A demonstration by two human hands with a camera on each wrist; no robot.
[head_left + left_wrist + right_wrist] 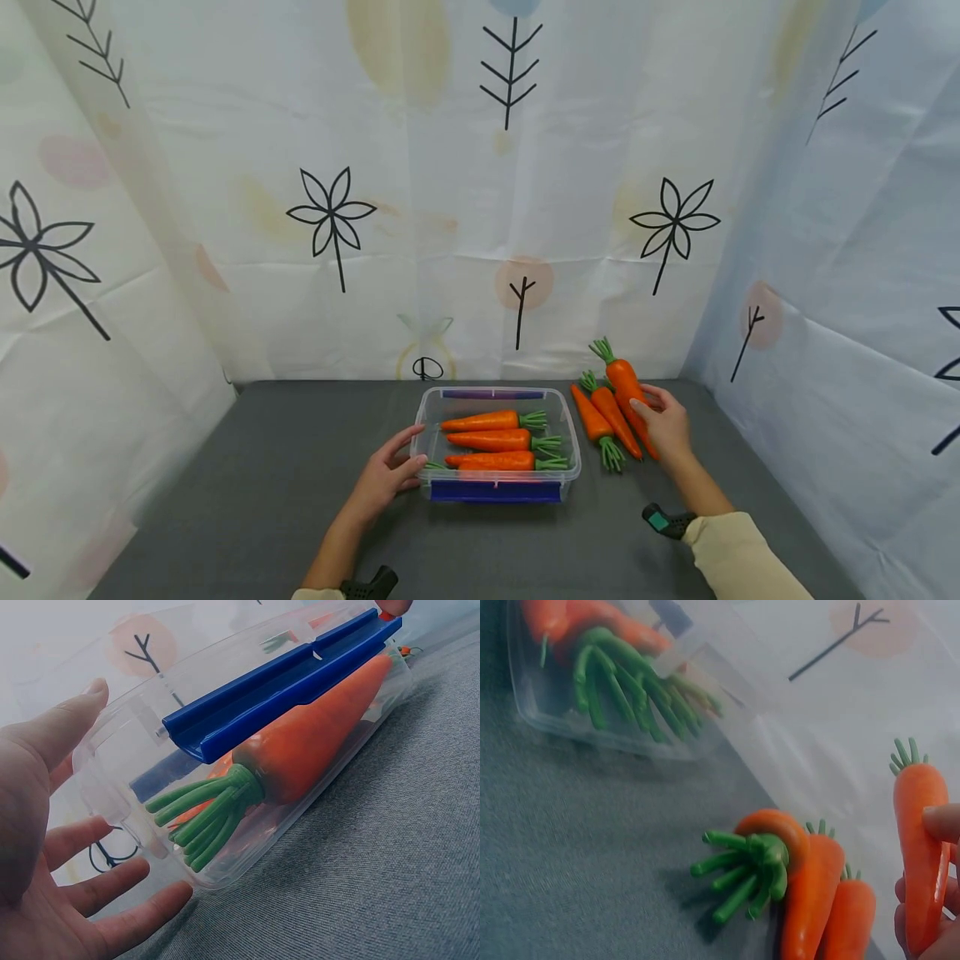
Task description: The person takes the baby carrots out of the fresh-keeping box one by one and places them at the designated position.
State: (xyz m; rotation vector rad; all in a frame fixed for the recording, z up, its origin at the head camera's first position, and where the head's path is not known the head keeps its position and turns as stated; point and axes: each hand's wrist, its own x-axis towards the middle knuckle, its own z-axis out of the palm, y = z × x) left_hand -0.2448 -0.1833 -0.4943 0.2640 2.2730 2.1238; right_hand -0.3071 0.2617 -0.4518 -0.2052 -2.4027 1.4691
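Right wrist view: half-cropped fingers [945, 823] seemingly pinch a carrot [916, 814].

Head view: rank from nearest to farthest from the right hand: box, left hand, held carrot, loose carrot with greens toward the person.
1. Held carrot: gripped by the right hand.
2. Loose carrot: just left of it.
3. Box: farther left.
4. Left hand: at the box's left side.
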